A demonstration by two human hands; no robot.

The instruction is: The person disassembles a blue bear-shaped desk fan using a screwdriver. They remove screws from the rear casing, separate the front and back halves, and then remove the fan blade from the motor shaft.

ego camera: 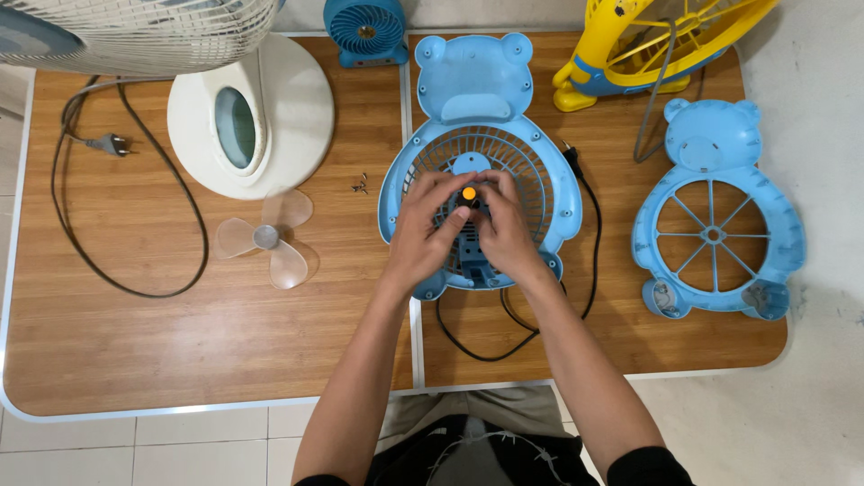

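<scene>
A blue bear-shaped fan housing (477,99) lies on the wooden table (180,333), grille side up. Both my hands rest over its centre. My left hand (423,229) and my right hand (504,229) pinch together around a small tool with an orange tip (469,193), held upright over the motor block. A black cord (589,243) runs from the housing around its right side and loops toward the front edge.
A clear three-blade propeller (268,238) and several small screws (360,185) lie to the left. A white fan base (252,117) stands at the back left, its plug (110,142) nearby. The blue front cover (715,216) lies right; a yellow fan (648,45) and a small blue fan (364,29) stand behind.
</scene>
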